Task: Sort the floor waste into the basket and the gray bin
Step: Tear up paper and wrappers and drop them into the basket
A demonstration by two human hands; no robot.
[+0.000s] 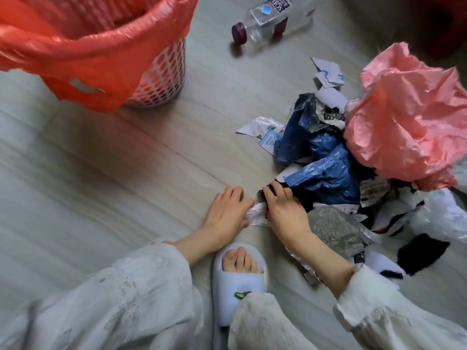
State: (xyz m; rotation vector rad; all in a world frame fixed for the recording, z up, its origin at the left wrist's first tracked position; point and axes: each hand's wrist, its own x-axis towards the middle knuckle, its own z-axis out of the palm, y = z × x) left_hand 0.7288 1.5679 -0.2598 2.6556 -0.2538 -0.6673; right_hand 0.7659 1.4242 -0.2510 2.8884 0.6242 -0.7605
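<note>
Both hands (227, 210) (283, 210) touch a thin printed paper slip (256, 215).

Soft, even daylight, faint shadows. Wide-angle bending at the edges; bottle (265, 20) at top and the sleeves look slightly blurred, perhaps from motion.

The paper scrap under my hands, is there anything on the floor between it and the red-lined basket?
Nothing visible. The paper scrap lies between the left hand and right hand, and only bare floor runs from there up-left to the basket.
</note>
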